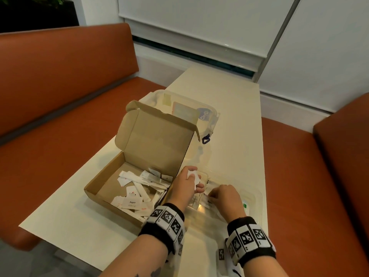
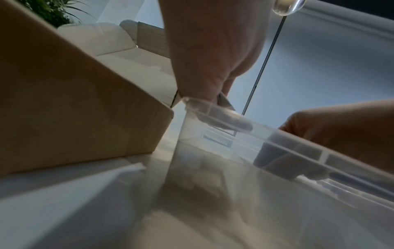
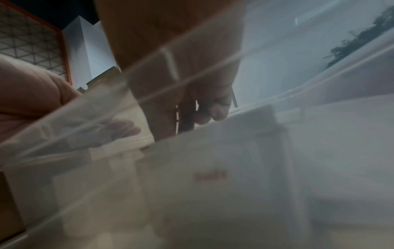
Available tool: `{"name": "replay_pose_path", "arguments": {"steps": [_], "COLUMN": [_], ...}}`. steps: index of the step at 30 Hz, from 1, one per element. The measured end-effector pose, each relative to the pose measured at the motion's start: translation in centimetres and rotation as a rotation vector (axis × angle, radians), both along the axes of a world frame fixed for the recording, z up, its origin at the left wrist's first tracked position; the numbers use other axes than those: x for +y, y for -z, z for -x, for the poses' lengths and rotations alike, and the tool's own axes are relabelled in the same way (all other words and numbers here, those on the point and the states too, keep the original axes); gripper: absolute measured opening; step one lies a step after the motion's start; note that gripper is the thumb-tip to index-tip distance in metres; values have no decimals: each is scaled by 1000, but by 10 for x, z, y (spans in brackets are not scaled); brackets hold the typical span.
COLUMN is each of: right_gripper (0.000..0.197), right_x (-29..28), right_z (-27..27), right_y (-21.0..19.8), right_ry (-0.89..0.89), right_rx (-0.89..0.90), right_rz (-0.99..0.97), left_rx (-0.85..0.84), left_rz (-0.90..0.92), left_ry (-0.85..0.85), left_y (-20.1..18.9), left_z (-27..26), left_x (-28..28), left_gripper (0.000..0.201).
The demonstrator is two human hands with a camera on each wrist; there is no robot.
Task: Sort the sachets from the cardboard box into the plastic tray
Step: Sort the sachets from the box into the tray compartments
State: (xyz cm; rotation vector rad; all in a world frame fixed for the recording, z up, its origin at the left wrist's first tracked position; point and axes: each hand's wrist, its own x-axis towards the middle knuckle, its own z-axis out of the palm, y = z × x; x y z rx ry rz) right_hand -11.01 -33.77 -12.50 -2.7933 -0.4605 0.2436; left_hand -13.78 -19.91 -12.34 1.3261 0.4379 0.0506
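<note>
The open cardboard box [image 1: 99,198] sits left of centre with several white sachets [image 1: 139,184] loose inside. To its right lies the clear plastic tray [image 1: 257,194], with both hands over it. My left hand [image 1: 185,182] holds a few white sachets [image 1: 193,175] in curled fingers above the tray's left end. My right hand [image 1: 221,193] pinches one sachet [image 1: 207,199] low inside the tray. The left wrist view shows the left hand [image 2: 213,50] above the tray rim [image 2: 277,143], beside the box wall [image 2: 74,109]. Through the tray wall, the right hand's fingers [image 3: 217,112] curl downward above a sachet with red print [image 3: 210,176].
A clear container lid [image 1: 185,108] with labels lies behind the box's raised flap [image 1: 157,136]. The narrow cream table [image 1: 229,92] runs away from me between orange benches [image 1: 60,76] on both sides. A white wall stands beyond.
</note>
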Motion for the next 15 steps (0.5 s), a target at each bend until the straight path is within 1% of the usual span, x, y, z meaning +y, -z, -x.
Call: {"name": "replay_pose_path", "arguments": {"steps": [4, 7, 9, 15], "right_gripper": [11, 5, 2, 13], "right_x": [-2, -1, 0, 4], "right_z": [3, 6, 7, 10], "right_y": [2, 4, 5, 6], "right_ry": [-2, -29, -11, 49], "right_rx": [-93, -73, -62, -68], "right_rz": [-6, 61, 62, 37], "left_rx": [3, 7, 7, -30], "left_rz": [-29, -53, -71, -35], "left_ry": [10, 21, 26, 28], "left_y": [1, -1, -2, -5], "left_z": [1, 3, 4, 6], "left_x": [-1, -1, -2, -2], "left_gripper": [36, 34, 33, 26]}}
